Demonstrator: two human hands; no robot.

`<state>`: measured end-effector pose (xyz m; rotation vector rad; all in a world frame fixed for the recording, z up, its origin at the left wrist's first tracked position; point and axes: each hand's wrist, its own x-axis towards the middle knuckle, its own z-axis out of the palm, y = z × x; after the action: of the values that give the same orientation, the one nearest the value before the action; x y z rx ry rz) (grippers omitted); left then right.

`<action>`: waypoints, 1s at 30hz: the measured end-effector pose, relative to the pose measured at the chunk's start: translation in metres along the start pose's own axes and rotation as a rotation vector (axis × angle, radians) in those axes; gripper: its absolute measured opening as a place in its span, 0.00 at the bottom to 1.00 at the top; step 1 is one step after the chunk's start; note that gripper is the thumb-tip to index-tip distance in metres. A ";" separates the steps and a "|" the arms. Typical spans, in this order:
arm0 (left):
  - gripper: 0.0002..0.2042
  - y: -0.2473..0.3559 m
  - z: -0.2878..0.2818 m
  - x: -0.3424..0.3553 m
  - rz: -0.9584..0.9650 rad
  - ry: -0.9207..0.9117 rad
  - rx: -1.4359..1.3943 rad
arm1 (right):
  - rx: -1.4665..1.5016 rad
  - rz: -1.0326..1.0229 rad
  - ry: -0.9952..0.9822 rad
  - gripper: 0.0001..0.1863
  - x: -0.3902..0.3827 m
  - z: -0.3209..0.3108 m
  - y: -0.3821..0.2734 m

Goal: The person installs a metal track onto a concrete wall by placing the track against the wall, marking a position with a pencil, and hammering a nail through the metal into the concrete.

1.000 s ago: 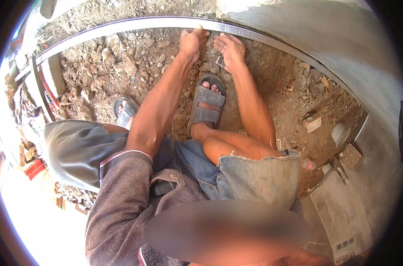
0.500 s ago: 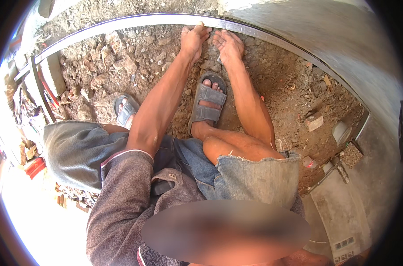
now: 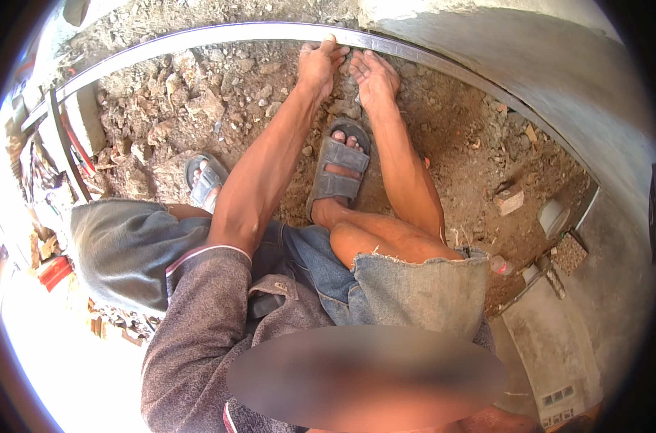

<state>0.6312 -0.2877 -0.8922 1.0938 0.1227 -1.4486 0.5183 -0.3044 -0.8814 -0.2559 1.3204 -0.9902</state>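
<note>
Person squatting on rubbly dirt, both hands out front at a long pale metal bar point(image 3: 219, 32). Bar runs across the far side of the dirt, right end close to the grey wall point(image 3: 551, 79); its curve is at least partly the lens. Left hand point(image 3: 318, 66): thumb lies on the bar near mid-length, other fingers bent just under its near edge; can't tell if they pinch it. Right hand point(image 3: 375, 81): just beside the left, fingers half curled and loosely together, tips right at the near edge; can't tell from here whether they touch or grip anything. Right sandal point(image 3: 340, 169) planted below the hands, left sandal point(image 3: 204, 177) well off to the left. Broken brick point(image 3: 510, 200) on the dirt, right side. Red hose point(image 3: 78, 141) at left, beside a concrete block point(image 3: 87, 119).
</note>
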 end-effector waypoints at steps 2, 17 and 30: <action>0.13 0.001 0.000 0.000 -0.005 0.006 0.024 | 0.001 -0.017 0.011 0.10 0.000 0.002 0.002; 0.12 0.011 0.010 -0.007 -0.060 0.067 0.037 | -0.095 0.040 0.049 0.08 -0.001 -0.001 0.011; 0.16 0.006 0.004 0.004 -0.041 0.025 0.073 | 0.130 -0.117 0.089 0.10 0.002 0.011 0.019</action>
<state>0.6351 -0.2947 -0.8898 1.1753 0.1109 -1.4858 0.5363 -0.2988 -0.8927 -0.1936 1.3273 -1.1931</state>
